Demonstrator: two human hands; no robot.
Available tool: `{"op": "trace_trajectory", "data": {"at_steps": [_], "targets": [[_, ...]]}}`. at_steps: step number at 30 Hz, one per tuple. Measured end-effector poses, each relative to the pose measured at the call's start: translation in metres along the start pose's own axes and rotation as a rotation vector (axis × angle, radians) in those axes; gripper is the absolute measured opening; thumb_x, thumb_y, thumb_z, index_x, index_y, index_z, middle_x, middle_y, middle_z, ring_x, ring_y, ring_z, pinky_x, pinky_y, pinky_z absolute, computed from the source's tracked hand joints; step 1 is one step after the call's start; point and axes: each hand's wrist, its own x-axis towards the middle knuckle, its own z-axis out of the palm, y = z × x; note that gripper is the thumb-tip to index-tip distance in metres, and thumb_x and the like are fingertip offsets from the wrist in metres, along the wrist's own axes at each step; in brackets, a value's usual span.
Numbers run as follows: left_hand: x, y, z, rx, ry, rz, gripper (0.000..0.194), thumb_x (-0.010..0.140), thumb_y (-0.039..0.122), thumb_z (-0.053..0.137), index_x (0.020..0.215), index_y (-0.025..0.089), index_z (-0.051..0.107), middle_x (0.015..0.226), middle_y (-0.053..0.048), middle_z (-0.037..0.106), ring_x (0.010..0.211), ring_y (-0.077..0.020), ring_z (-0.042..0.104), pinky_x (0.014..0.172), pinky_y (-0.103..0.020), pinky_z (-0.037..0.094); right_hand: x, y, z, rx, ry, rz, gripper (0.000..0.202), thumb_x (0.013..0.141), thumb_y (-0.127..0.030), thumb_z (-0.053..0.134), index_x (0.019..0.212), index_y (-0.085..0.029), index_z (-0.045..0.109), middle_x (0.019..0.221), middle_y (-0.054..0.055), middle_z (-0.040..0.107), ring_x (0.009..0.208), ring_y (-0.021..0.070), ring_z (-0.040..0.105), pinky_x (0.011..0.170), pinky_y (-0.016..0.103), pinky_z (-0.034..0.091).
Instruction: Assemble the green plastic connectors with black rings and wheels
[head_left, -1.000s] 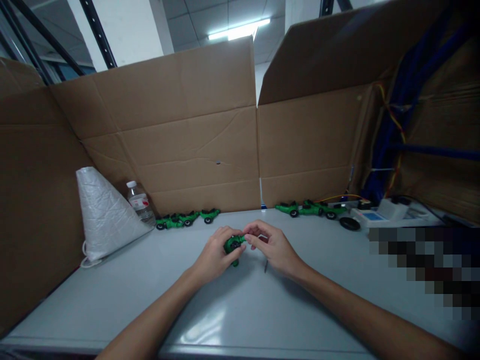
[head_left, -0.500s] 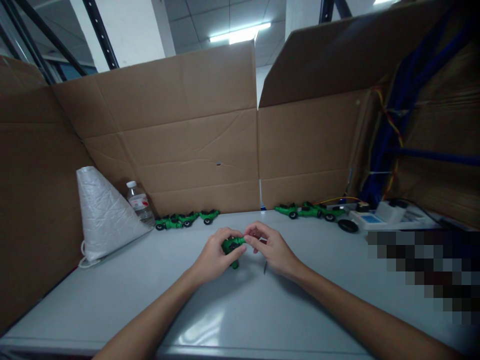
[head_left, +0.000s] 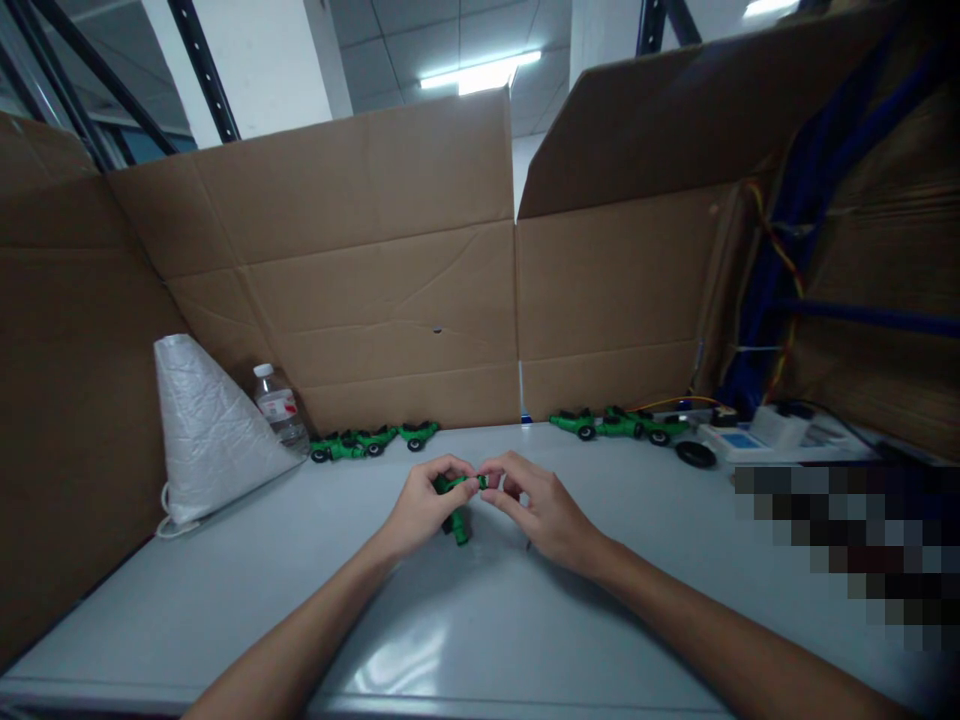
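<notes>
Near the middle of the grey-white table [head_left: 300, 590], my left hand [head_left: 424, 505] grips a small green toy part [head_left: 456, 522] with black bits, its lower end sticking out below the fingers. My right hand [head_left: 544, 505] meets it from the right, thumb and forefinger pinched at a small green end piece [head_left: 482, 482] beside my left fingertips. Whether that piece is joined to the rest is hidden by the fingers. A thin dark object [head_left: 528, 545] shows just under my right hand.
Green toy vehicles with black wheels stand along the back, at left [head_left: 375, 440] and right [head_left: 619, 424]. A silvery bag [head_left: 214, 440] and a bottle [head_left: 279, 405] are at the left. A black ring [head_left: 696, 454] and a power strip [head_left: 780, 435] lie right. Cardboard walls [head_left: 390, 300] surround the table.
My left hand has shifted slightly left, and the green part's lower end is now tilted more and shows more. My right hand's fingers have moved slightly left with it.
</notes>
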Motion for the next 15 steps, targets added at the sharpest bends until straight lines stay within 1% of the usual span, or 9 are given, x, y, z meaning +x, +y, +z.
{"op": "trace_trajectory", "data": {"at_steps": [3, 6, 11, 15], "targets": [[0.0007, -0.0038, 0.0005, -0.037, -0.005, 0.006, 0.038, 0.087, 0.056, 0.079, 0.09, 0.019, 0.074, 0.088, -0.006, 0.073, 0.082, -0.0205, 0.066, 0.077, -0.031, 0.051, 0.0002, -0.0004, -0.002, -0.068, -0.006, -0.051, 0.013, 0.106, -0.031, 0.058, 0.114, -0.025, 0.067, 0.098, 0.003, 0.064, 0.088, 0.0204, 0.064, 0.081, 0.032, 0.049], [0.0008, -0.0068, 0.0015, -0.12, -0.02, -0.016, 0.041, 0.083, 0.056, 0.083, 0.092, 0.019, 0.071, 0.084, -0.005, 0.07, 0.079, -0.0191, 0.065, 0.075, -0.03, 0.051, 0.0005, 0.0012, -0.0036, -0.095, -0.011, -0.067, 0.012, 0.107, -0.032, 0.057, 0.111, -0.025, 0.066, 0.097, 0.004, 0.064, 0.089, 0.0215, 0.064, 0.082, 0.032, 0.049], [-0.0014, -0.0048, 0.0025, -0.312, -0.083, -0.154, 0.045, 0.08, 0.056, 0.086, 0.095, 0.017, 0.067, 0.077, -0.002, 0.067, 0.069, -0.0148, 0.062, 0.064, -0.025, 0.045, 0.0001, 0.005, -0.0036, -0.1, -0.033, -0.09, 0.012, 0.108, -0.034, 0.057, 0.106, -0.024, 0.063, 0.096, 0.004, 0.065, 0.089, 0.0215, 0.064, 0.081, 0.032, 0.048], [-0.0028, -0.0031, 0.0036, -0.464, -0.15, -0.269, 0.045, 0.079, 0.054, 0.086, 0.095, 0.017, 0.066, 0.078, -0.003, 0.069, 0.068, -0.0152, 0.063, 0.064, -0.025, 0.046, -0.0003, 0.0066, -0.0025, -0.129, -0.038, -0.114, 0.017, 0.109, -0.035, 0.054, 0.099, -0.024, 0.061, 0.093, 0.004, 0.064, 0.088, 0.0212, 0.064, 0.08, 0.032, 0.047]]}}
